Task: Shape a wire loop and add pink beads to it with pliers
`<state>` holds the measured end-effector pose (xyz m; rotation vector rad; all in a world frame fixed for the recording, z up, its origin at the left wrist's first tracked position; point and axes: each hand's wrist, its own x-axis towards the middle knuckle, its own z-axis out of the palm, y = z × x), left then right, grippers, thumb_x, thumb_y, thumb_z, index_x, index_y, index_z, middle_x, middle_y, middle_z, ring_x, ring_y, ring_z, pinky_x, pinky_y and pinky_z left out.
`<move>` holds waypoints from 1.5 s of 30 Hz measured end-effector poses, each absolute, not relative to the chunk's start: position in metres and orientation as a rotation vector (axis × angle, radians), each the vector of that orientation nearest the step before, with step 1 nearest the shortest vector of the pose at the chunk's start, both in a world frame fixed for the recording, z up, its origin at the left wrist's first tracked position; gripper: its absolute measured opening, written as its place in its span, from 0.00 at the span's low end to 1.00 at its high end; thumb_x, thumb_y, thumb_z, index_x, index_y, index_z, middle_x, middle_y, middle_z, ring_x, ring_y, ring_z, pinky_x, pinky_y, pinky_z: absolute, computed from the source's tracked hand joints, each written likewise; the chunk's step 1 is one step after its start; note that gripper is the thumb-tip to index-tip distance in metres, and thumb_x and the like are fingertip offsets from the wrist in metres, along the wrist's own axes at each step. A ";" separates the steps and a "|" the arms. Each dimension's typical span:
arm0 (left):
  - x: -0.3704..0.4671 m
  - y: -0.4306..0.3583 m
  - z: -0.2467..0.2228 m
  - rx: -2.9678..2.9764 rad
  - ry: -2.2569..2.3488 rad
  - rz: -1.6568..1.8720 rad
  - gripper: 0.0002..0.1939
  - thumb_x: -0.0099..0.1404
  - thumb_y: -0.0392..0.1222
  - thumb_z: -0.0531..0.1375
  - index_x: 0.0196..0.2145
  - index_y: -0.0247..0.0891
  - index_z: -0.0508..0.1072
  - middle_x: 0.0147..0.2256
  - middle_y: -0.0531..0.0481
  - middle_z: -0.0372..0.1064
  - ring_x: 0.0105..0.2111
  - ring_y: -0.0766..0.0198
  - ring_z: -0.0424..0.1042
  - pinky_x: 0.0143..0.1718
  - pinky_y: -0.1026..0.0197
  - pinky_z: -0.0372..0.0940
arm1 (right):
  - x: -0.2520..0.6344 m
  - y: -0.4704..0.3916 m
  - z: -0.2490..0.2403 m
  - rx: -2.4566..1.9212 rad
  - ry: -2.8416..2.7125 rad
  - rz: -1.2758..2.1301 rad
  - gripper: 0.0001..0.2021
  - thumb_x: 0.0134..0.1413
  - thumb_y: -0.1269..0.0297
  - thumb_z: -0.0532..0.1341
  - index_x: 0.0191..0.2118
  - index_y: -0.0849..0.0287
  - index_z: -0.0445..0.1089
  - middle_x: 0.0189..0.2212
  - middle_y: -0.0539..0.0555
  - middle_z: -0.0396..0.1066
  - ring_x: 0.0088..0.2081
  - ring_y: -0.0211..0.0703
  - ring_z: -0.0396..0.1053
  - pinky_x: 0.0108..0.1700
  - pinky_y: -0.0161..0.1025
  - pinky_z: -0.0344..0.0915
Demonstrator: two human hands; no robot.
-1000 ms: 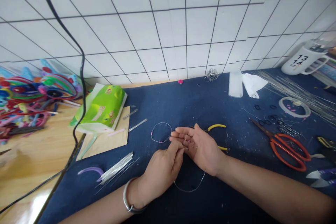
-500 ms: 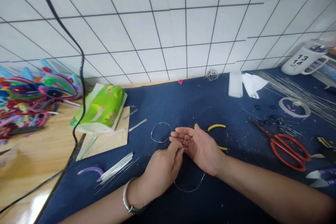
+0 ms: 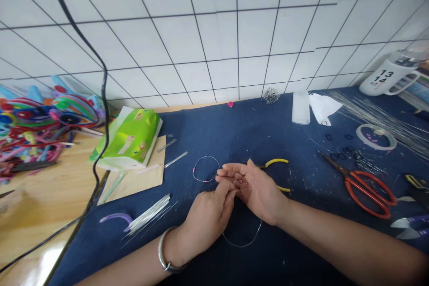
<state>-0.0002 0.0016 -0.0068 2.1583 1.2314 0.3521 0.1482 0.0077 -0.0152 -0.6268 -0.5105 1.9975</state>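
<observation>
Taking the two hands as the clock's centre, the left hand (image 3: 209, 214) has its thumb and fingertips closed in a pinch on a fine, shiny wire (image 3: 243, 246), whose slack bows in a smooth arc at 6 o'clock. The right hand (image 3: 263, 192) is palm up, unclenched and cupped, with tiny pink beads (image 3: 240, 181) lying in its hollow, right by the pinching fingertips. A smooth silvery bangle (image 3: 161, 250) circles the left wrist.

Just off the right fingertips, between 10 and 11 o'clock, a thin round wire loop (image 3: 205, 181) carries small pink beads on the dark blue, cloth-like surface (image 3: 217, 134), which is flecked with specks. Near 9 o'clock lie a bundle of straight metallic wires (image 3: 150, 214) and a curved purple strip (image 3: 115, 216); at 10, a crinkly green plastic packet (image 3: 134, 138) rests partly on flat tan paper (image 3: 156, 156).

At 2 o'clock, the curved yellow handles of pliers (image 3: 276, 161) show from behind the right hand; farther out sit a round translucent dish (image 3: 375, 137) and a glossy white mug (image 3: 382, 78). Red-handled scissors (image 3: 368, 192) lie at 3, and a springy wire tangle (image 3: 271, 95) near 1.
</observation>
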 end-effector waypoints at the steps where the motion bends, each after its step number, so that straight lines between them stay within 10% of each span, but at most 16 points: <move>1: 0.000 0.002 -0.006 2.145 1.205 0.358 0.07 0.66 0.36 0.44 0.33 0.36 0.59 0.19 0.54 0.65 0.16 0.68 0.64 0.19 0.67 0.58 | 0.148 0.008 -0.015 -0.628 -0.507 1.999 0.23 0.56 0.47 0.47 0.43 0.61 0.67 0.45 0.58 0.68 0.50 0.45 0.62 0.57 0.47 0.48; 45: 0.003 0.000 -0.012 2.107 1.186 0.348 0.09 0.67 0.38 0.42 0.36 0.36 0.59 0.21 0.52 0.67 0.19 0.66 0.67 0.24 0.63 0.62 | 0.145 0.005 -0.017 -0.582 -0.473 1.987 0.23 0.58 0.49 0.46 0.42 0.63 0.67 0.44 0.60 0.68 0.50 0.46 0.63 0.57 0.47 0.48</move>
